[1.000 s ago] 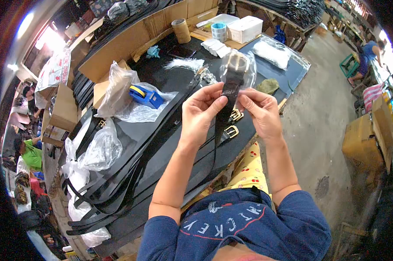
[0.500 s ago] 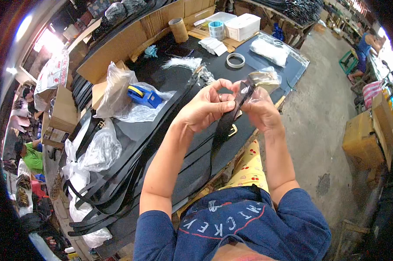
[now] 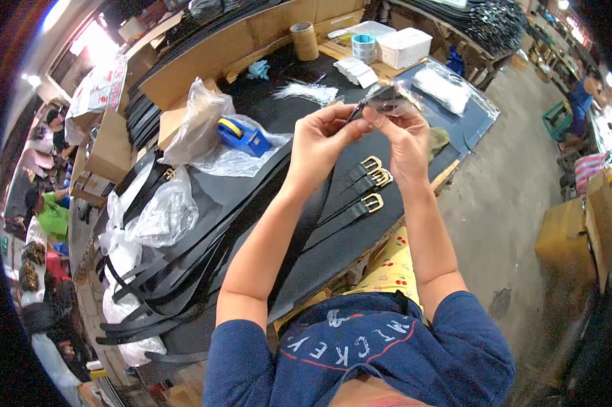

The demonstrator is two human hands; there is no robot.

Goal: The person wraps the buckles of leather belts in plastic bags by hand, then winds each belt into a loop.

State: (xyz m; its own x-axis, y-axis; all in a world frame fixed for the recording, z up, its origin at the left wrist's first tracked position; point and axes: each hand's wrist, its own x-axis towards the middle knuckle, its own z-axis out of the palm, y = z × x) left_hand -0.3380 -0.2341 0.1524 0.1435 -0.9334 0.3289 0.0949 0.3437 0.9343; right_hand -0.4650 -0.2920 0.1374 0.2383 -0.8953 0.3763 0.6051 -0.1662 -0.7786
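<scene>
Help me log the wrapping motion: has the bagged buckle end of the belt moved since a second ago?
Yes. The bagged buckle end has tipped away from the person and now sits next to the white packets, pinched between the left hand and right hand.

The person wears a navy short-sleeved T-shirt with white lettering and yellow cherry-print trousers.

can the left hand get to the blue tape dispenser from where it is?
Probably yes, once it lets go: the left hand is pinching the bagged belt end, and the blue tape dispenser lies uncovered on clear plastic just beside it.
</scene>
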